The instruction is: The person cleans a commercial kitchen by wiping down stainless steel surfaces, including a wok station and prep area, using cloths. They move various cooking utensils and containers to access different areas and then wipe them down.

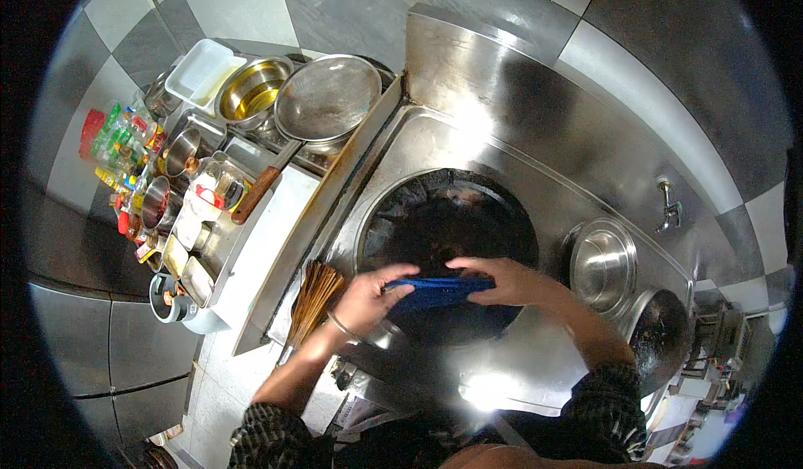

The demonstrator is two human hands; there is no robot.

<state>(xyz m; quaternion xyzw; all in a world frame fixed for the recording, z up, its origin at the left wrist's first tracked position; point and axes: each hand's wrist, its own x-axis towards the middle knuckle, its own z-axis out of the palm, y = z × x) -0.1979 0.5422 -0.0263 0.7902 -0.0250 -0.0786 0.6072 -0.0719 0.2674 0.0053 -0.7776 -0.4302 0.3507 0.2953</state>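
Note:
A blue cloth (433, 295), blurred and seemingly folded, is stretched between both hands over the near part of a large blackened wok (448, 218). My left hand (371, 295), with a bangle at the wrist, grips its left end between thumb and fingers. The opposite end is pinched in my right hand (509, 282). The wok sits in a round opening of a stainless steel stove top (552, 337). Beside my left forearm, a bamboo wok brush (315, 296) leans with its bristles upward in the picture.
Past a raised metal edge (320, 218) on the left, a wood-handled strainer (329, 96) rests beside a steel bowl of oil (254, 93). Several bottles and seasoning containers (188, 243) crowd that counter. A steel basin (602, 265), another wok (659, 337) and a wall tap (670, 209) are at right.

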